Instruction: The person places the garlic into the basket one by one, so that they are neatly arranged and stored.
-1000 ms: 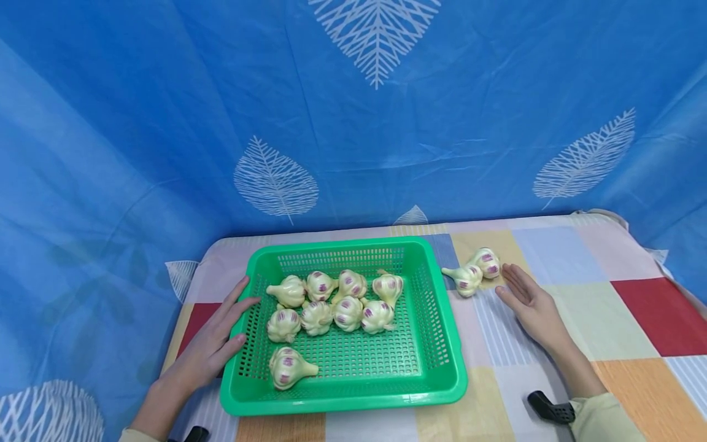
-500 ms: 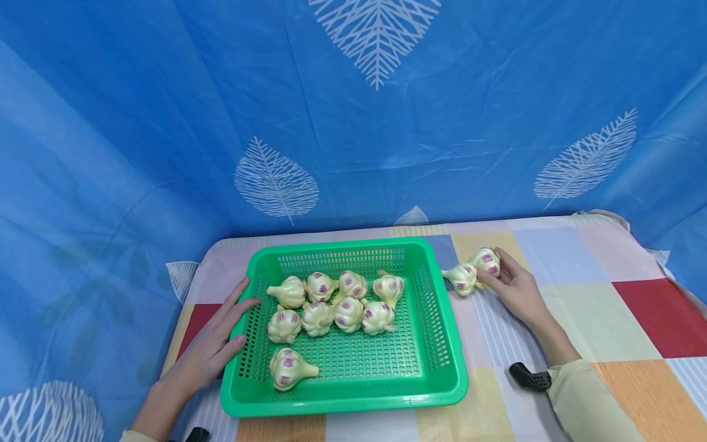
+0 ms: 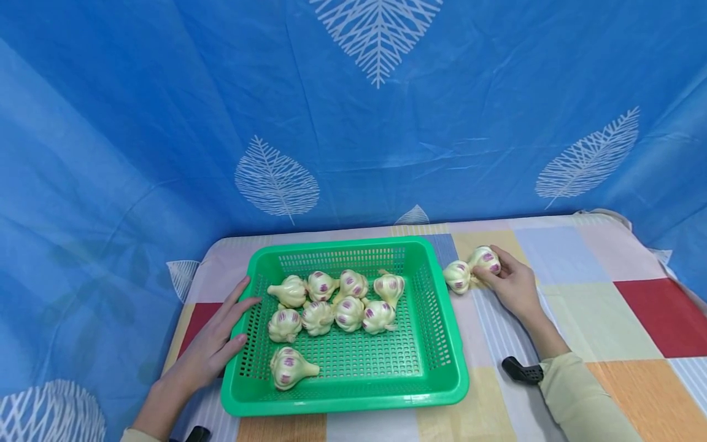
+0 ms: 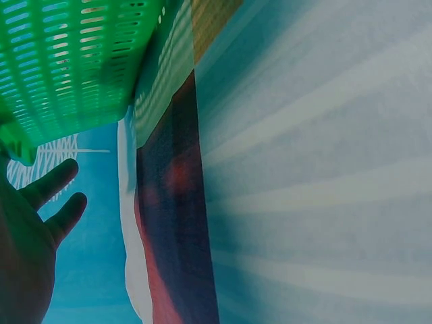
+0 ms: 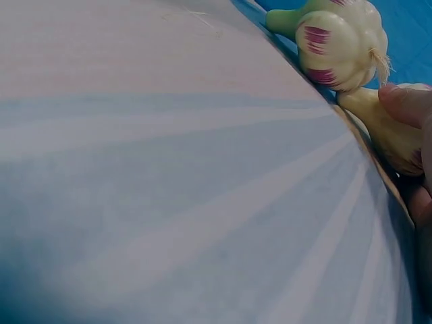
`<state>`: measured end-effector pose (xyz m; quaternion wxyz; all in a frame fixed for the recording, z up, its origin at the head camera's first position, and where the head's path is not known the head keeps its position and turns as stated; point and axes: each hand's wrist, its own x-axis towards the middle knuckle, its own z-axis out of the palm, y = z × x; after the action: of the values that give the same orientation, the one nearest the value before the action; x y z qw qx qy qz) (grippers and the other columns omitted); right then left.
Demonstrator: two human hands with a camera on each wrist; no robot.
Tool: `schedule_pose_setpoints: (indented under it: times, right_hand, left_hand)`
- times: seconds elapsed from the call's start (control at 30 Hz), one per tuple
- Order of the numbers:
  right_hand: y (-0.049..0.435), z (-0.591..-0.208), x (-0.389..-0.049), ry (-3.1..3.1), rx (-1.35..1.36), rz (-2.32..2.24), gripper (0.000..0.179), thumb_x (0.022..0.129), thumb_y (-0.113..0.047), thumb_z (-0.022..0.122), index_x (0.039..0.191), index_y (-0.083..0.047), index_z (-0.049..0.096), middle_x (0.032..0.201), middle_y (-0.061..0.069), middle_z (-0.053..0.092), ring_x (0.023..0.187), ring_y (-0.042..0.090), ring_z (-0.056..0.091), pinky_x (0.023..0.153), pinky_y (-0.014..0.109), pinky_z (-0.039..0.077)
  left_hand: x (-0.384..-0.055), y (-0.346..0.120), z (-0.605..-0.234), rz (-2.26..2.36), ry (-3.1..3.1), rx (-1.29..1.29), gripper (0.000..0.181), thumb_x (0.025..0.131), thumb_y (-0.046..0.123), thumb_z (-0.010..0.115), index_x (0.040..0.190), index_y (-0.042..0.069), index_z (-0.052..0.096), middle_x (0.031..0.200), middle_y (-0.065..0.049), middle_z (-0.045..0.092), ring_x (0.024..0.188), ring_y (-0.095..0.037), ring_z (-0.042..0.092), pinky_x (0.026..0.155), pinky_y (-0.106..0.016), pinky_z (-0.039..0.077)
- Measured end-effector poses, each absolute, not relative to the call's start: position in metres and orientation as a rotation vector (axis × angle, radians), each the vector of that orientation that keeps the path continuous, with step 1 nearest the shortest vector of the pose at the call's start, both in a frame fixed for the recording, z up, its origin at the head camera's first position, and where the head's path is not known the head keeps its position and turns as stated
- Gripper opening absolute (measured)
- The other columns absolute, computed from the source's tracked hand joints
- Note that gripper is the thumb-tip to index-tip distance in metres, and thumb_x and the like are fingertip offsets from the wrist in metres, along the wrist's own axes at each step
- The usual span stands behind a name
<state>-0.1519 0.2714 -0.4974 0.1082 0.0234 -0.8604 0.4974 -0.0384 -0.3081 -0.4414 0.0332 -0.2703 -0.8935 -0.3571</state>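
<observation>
My right hand point(image 3: 518, 288) pinches a white, purple-streaked garlic bulb point(image 3: 485, 256) between thumb and fingers on the tablecloth, right of the basket. A second garlic bulb point(image 3: 457, 277) lies against it, close to the basket's right rim. In the right wrist view my thumb point(image 5: 405, 104) presses on the neck side of the held garlic, and the other bulb point(image 5: 341, 44) sits beyond. My left hand point(image 3: 204, 356) touches the left rim of the green plastic basket point(image 3: 345, 405) with its fingers spread. In the left wrist view, two fingers stick out below the basket wall point(image 4: 74, 67).
Inside the basket several garlic bulbs point(image 3: 348, 314) lie in two rows toward the back, and a single bulb point(image 3: 289, 368) lies near the front left. A patchwork tablecloth point(image 3: 585, 319) covers the table. Blue curtains point(image 3: 375, 153) with white leaves hang behind and at the sides.
My right hand has moved left onto the farther garlic bulb and now grips it. The neighbouring bulb has shifted slightly left toward the basket. The left hand stays put.
</observation>
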Motion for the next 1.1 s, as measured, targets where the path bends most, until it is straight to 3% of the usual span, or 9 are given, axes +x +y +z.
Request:
schedule_pose_setpoints:
  times: [0.47, 0.77, 1.1]
  right_hand:
    - [0.273, -0.495, -0.151, -2.566, 0.013, 1.426, 0.066, 0.090, -0.024, 0.078, 0.143, 0.006, 0.051, 0.121, 0.027, 0.064, 0.079, -0.005, 0.056, 0.062, 0.010, 0.046]
    - [0.287, -0.471, -0.151, -2.545, -0.034, 1.396, 0.065, 0.091, -0.024, 0.078, 0.144, 0.004, 0.052, 0.127, 0.027, 0.061, 0.082, -0.005, 0.055, 0.064, 0.008, 0.045]
    - [0.279, -0.420, -0.140, -2.559, 0.171, 1.419, 0.061, 0.092, -0.019, 0.076, 0.145, 0.002, 0.052, 0.105, -0.007, 0.062, 0.081, 0.001, 0.060, 0.063, 0.013, 0.049]
  left_hand:
    - [-0.038, -0.308, -0.440, -1.092, -2.749, -0.837, 0.061, 0.094, 0.012, 0.058, 0.152, 0.012, 0.041, 0.168, -0.009, 0.010, 0.152, -0.027, 0.015, 0.113, -0.017, 0.014]
    - [-0.038, -0.307, -0.440, -1.077, -2.750, -0.833, 0.061, 0.093, 0.013, 0.059, 0.152, 0.010, 0.042, 0.168, -0.009, 0.011, 0.152, -0.027, 0.016, 0.113, -0.018, 0.014]
    - [-0.038, -0.308, -0.440, -1.063, -2.755, -0.826, 0.061, 0.093, 0.013, 0.059, 0.151, 0.011, 0.042, 0.168, -0.008, 0.011, 0.152, -0.027, 0.017, 0.113, -0.018, 0.014]
